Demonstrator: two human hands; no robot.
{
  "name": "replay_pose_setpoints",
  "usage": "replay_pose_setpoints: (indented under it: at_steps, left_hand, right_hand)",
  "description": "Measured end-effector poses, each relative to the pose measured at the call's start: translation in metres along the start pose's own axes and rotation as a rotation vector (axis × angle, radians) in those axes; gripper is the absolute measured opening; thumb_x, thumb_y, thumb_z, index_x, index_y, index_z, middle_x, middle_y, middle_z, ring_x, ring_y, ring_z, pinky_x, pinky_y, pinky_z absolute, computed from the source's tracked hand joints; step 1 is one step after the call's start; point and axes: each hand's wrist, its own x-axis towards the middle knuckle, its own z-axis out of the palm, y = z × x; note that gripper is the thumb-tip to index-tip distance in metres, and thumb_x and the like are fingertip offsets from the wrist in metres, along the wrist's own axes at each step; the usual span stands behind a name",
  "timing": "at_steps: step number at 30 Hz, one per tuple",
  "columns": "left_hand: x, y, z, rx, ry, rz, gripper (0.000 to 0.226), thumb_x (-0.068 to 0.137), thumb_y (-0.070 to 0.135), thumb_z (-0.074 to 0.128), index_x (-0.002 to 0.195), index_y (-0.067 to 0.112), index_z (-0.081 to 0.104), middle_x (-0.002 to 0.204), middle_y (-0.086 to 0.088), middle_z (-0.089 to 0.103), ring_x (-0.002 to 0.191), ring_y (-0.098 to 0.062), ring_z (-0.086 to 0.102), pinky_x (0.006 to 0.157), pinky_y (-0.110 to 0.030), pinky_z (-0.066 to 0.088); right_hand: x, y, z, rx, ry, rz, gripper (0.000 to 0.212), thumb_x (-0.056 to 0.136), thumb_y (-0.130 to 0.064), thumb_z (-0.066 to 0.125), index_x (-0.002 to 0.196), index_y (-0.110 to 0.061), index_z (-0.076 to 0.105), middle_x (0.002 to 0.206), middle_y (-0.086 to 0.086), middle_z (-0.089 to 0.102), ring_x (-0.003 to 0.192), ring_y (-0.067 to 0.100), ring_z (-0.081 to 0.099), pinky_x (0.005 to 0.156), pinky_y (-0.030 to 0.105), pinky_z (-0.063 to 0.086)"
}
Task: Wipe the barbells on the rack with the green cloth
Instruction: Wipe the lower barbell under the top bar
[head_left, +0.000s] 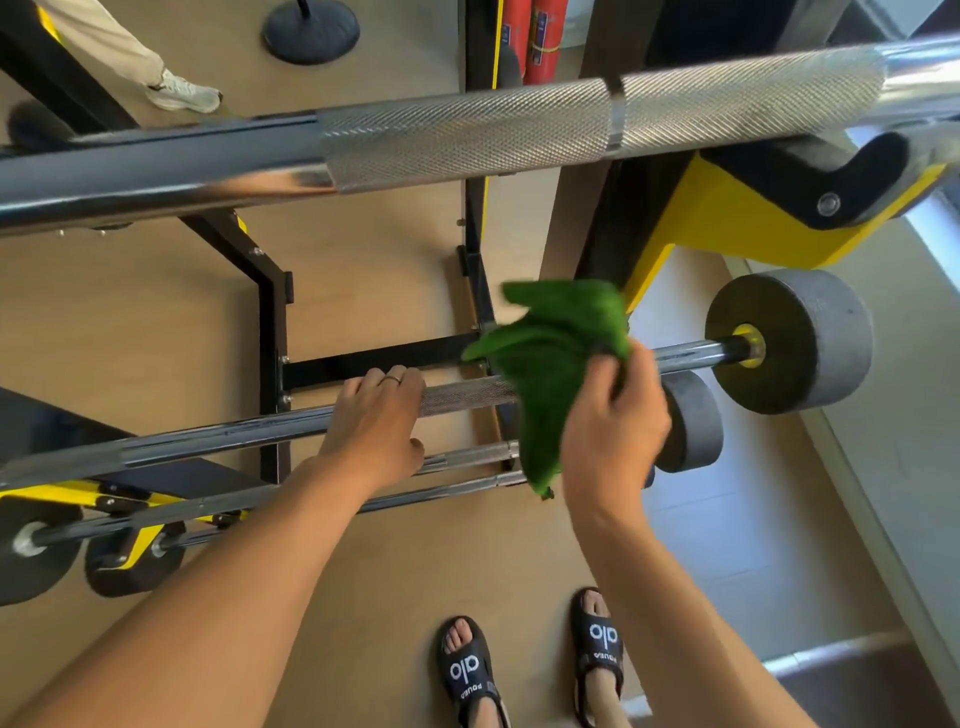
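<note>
At centre frame, the barbell (208, 439) lies on the rack (727, 218), its long axis running from lower left to the grey weight (789, 340) at right. The left hand (376, 410) grips its shaft, fingers curled over. The right hand (615, 431) pinches the bunched green cloth (556, 374), which hangs across the shaft.

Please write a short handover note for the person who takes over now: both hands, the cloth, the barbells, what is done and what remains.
Left hand: grips the middle barbell beside its knurled part.
Right hand: pinches the green cloth, which hangs at that bar, to the right of the left hand.
Top barbell and lower barbells lie on the rack.
Done: I cannot tell which bars are already wiped.
Left: probably wipe the middle bar, then check the others.
</note>
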Motion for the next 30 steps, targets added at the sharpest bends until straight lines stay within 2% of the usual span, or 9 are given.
replay_pose_setpoints:
  at_steps: [4,7,10,12,16,20,23,26,30]
  left_hand:
    - [-0.001,0.000,0.000,-0.017,0.000,0.002,0.051,0.083,0.027,0.072,0.126,0.019,0.046,0.119,0.003,0.052,0.108,-0.018,0.047,0.098,-0.034,0.036]
    - [-0.001,0.000,0.000,-0.012,0.006,-0.002,0.054,0.081,0.028,0.074,0.126,0.019,0.046,0.119,0.002,0.053,0.107,-0.019,0.048,0.098,-0.035,0.037]
    - [-0.001,-0.001,0.001,-0.015,0.018,-0.002,0.053,0.080,0.027,0.075,0.124,0.018,0.046,0.119,0.002,0.052,0.107,-0.019,0.048,0.096,-0.035,0.037]
    - [0.000,0.001,0.001,-0.020,0.013,-0.009,0.046,0.081,0.023,0.072,0.120,0.018,0.047,0.118,0.002,0.052,0.107,-0.020,0.047,0.095,-0.034,0.035]
    - [0.000,0.001,0.001,-0.031,-0.006,-0.013,0.038,0.085,0.019,0.064,0.121,0.019,0.050,0.120,0.001,0.054,0.114,-0.021,0.049,0.105,-0.038,0.035]
    - [-0.001,0.000,0.002,-0.048,0.024,0.018,0.045,0.085,0.024,0.068,0.125,0.015,0.048,0.118,0.000,0.055,0.107,-0.019,0.049,0.103,-0.038,0.036]
    - [-0.002,-0.001,0.002,-0.038,0.030,0.028,0.048,0.086,0.026,0.068,0.127,0.016,0.046,0.118,0.001,0.053,0.106,-0.018,0.048,0.102,-0.036,0.035]
    - [-0.003,-0.001,0.002,-0.047,0.035,0.028,0.048,0.086,0.025,0.068,0.128,0.015,0.046,0.115,0.001,0.053,0.101,-0.016,0.045,0.101,-0.036,0.036]
    - [-0.001,-0.001,0.001,-0.010,0.021,0.004,0.050,0.082,0.027,0.071,0.125,0.017,0.046,0.118,0.000,0.053,0.106,-0.020,0.049,0.098,-0.036,0.037]
  right_hand:
    - [0.010,0.011,-0.007,-0.158,0.190,-0.093,0.031,0.100,-0.022,0.039,0.119,-0.010,0.061,0.108,0.001,0.063,0.102,0.020,0.055,0.090,0.037,0.047]
    - [-0.007,0.036,0.021,-0.429,-0.095,-0.294,0.034,0.096,-0.020,0.041,0.117,-0.005,0.063,0.120,0.009,0.066,0.121,0.031,0.054,0.105,0.050,0.042]
    - [-0.019,0.046,0.045,-0.556,-0.186,-0.395,0.027,0.097,-0.013,0.050,0.117,-0.005,0.066,0.124,0.008,0.067,0.133,0.028,0.048,0.121,0.044,0.023]
    - [-0.024,0.033,0.055,-0.525,-0.228,-0.390,0.019,0.093,-0.010,0.056,0.108,-0.006,0.068,0.109,0.009,0.072,0.115,0.027,0.060,0.115,0.043,0.034]
    - [-0.038,-0.012,0.053,-0.131,-0.483,-0.090,0.018,0.100,-0.015,0.049,0.097,-0.015,0.066,0.075,-0.008,0.064,0.068,0.007,0.057,0.065,0.033,0.051]
    - [-0.019,-0.037,0.017,0.122,-0.114,0.184,0.021,0.102,-0.015,0.046,0.088,-0.014,0.061,0.066,-0.010,0.054,0.057,0.001,0.048,0.054,0.022,0.044]
    - [-0.011,-0.043,-0.006,0.191,0.120,0.056,0.018,0.103,-0.016,0.045,0.095,-0.011,0.060,0.070,-0.012,0.052,0.061,-0.001,0.047,0.057,0.017,0.040]
    - [-0.018,-0.034,-0.005,-0.128,0.058,-0.276,0.023,0.100,-0.016,0.047,0.119,-0.012,0.060,0.098,-0.003,0.066,0.088,0.008,0.057,0.074,0.018,0.042]
    - [-0.024,0.014,0.029,-0.897,-0.420,-0.497,0.058,0.094,-0.037,0.052,0.147,-0.015,0.043,0.148,0.008,0.049,0.135,0.031,0.038,0.103,0.044,0.037]
